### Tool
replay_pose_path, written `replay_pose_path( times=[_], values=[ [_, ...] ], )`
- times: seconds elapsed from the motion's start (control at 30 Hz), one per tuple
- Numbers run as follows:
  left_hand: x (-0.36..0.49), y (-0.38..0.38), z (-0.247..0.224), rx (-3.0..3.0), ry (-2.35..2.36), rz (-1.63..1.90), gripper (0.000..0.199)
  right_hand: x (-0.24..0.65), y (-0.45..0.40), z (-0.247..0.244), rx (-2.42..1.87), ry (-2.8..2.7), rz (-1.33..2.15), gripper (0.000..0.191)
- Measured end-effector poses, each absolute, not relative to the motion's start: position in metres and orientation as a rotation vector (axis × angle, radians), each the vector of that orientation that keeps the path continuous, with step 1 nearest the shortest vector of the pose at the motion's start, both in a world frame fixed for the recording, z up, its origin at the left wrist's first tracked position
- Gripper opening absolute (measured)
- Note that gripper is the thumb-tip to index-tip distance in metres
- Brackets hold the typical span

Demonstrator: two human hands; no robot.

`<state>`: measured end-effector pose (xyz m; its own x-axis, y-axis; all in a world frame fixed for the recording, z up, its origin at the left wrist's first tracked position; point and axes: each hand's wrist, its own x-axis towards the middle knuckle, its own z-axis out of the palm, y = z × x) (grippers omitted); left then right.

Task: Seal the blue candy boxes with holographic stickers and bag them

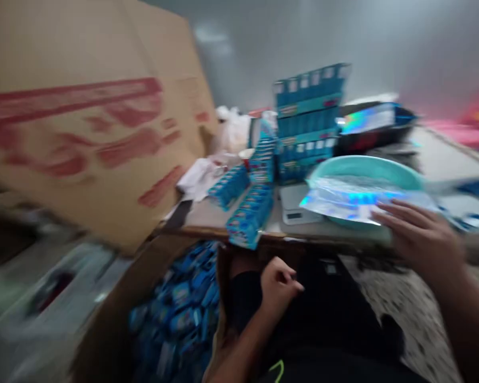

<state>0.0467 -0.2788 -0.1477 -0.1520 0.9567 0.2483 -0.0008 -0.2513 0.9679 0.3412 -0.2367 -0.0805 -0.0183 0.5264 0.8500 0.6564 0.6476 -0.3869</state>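
My left hand [278,284] hovers over my lap, just below the table's front edge. Its fingers are curled in, and nothing shows in them. My right hand [419,229] has its fingers stretched out, lying against a shiny iridescent foil sheet or pouch [339,199]. That foil lies across the front of a turquoise basin [383,166]; what is inside the basin is blurred. Left of the basin, a small white scale [297,213] is partly under its rim. Rows of small blue boxes [247,215] stand on the table, one row jutting over the edge.
A large cardboard box [104,197] with red print rises at left. Below it, an open carton [219,298] holds many small blue packs [183,298]. A tall blue stack of boxes [309,119] stands behind the scale, with a dark bag [377,127] to its right.
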Motion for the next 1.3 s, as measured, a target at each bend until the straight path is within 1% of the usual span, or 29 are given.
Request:
replay_pose_path(
  times=[0.03,0.1,0.13,0.17,0.23,0.37,0.47,0.5,0.53,0.6,0.63,0.67,0.7,0.8,0.83,0.87,0.93,1.0,1.1,1.17,1.23,1.3],
  values=[
    [0.058,-0.258,-0.144,1.174,1.109,1.486,0.056,0.349,-0.236,-0.091,-0.955,-1.767,-0.311,0.033],
    [0.08,-0.219,-0.134,0.922,0.932,1.283,0.077,0.357,-0.239,-0.108,-0.989,-1.754,-0.483,0.043],
    [0.089,-0.203,-0.129,0.813,0.837,1.157,0.088,0.357,-0.244,-0.115,-1.01,-1.738,-0.529,0.044],
    [0.097,-0.191,-0.125,0.754,0.778,1.076,0.094,0.354,-0.249,-0.119,-1.02,-1.72,-0.553,0.044],
    [0.107,-0.174,-0.118,0.744,0.776,0.998,0.091,0.342,-0.262,-0.122,-1.018,-1.669,-0.569,0.042],
    [0.103,-0.166,-0.111,0.889,0.941,0.939,0.071,0.321,-0.274,-0.117,-1.011,-1.588,-0.531,0.046],
    [0.087,-0.168,-0.102,1.027,0.95,1.071,0.061,0.323,-0.27,-0.112,-1.195,-1.586,-0.401,0.053],
    [0.08,-0.17,-0.098,1.082,0.954,1.145,0.059,0.327,-0.267,-0.112,-1.263,-1.6,-0.297,0.06],
    [0.073,-0.173,-0.094,1.138,0.966,1.212,0.057,0.331,-0.264,-0.113,-1.305,-1.621,-0.158,0.073],
    [0.059,-0.182,-0.085,1.256,1.016,1.262,0.053,0.339,-0.26,-0.123,-1.267,-1.643,0.178,0.109],
    [0.052,-0.188,-0.082,1.319,1.049,1.245,0.051,0.341,-0.257,-0.131,-1.196,-1.619,0.348,0.121],
    [0.046,-0.196,-0.078,1.378,1.077,1.21,0.049,0.34,-0.255,-0.142,-1.117,-1.559,0.503,0.125],
    [0.042,-0.204,-0.075,1.427,1.097,1.168,0.048,0.337,-0.253,-0.153,-1.044,-1.473,0.642,0.122],
    [0.035,-0.226,-0.069,1.49,1.121,1.073,0.045,0.317,-0.25,-0.182,-0.916,-1.244,0.958,0.103],
    [0.034,-0.232,-0.068,1.49,1.125,1.078,0.048,0.31,-0.249,-0.188,-0.886,-1.217,1.017,0.1],
    [0.034,-0.237,-0.067,1.489,1.131,1.111,0.055,0.304,-0.248,-0.19,-0.856,-1.208,1.044,0.096],
    [0.034,-0.244,-0.066,1.496,1.156,1.265,0.079,0.298,-0.247,-0.185,-0.814,-1.188,0.99,0.089],
    [0.034,-0.249,-0.066,1.513,1.195,1.42,0.098,0.299,-0.248,-0.173,-0.83,-1.169,0.889,0.088],
    [0.033,-0.251,-0.067,1.548,1.215,1.438,0.103,0.311,-0.257,-0.153,-0.945,-1.191,0.741,0.094],
    [0.034,-0.249,-0.069,1.563,1.193,1.421,0.105,0.319,-0.269,-0.141,-0.997,-1.21,0.639,0.094],
    [0.037,-0.244,-0.07,1.587,1.156,1.44,0.109,0.325,-0.282,-0.132,-1.015,-1.211,0.569,0.087],
    [0.041,-0.237,-0.07,1.63,1.097,1.42,0.104,0.329,-0.295,-0.125,-1.045,-1.183,0.548,0.072]
  ],
)
